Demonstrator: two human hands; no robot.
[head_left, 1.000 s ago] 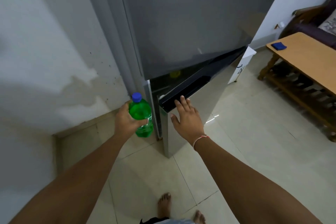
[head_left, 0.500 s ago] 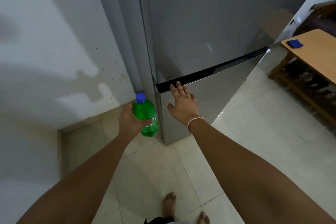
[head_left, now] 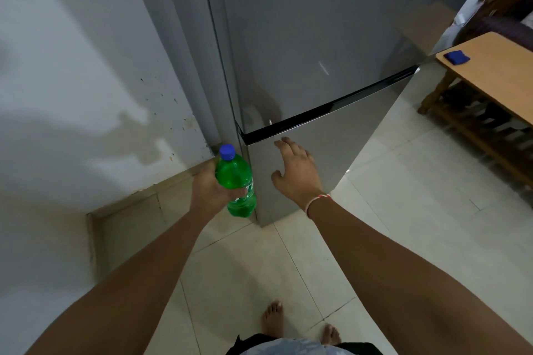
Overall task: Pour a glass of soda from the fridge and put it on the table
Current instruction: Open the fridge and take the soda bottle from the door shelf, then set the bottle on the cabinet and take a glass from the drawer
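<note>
Glossy pale floor tiles (head_left: 389,210) meet a stained white wall (head_left: 72,81). We note the smooth grey fridge (head_left: 317,37), its lower door flush. Our left hand (head_left: 210,190) grips a green plastic bottle (head_left: 236,179) with a blue cap beside the fridge corner; its label is partly covered. Our right hand (head_left: 298,173) lies open, fingers straight, against the door. At right, a wooden table (head_left: 496,66) is cut off.

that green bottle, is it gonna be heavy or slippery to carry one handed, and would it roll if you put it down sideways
The bottle looks full of green liquid, so probably fairly heavy for its size. The left hand wraps its middle, which suggests one hand manages it. Its round plastic body would likely roll if laid down, and may be slick if cold.
</note>
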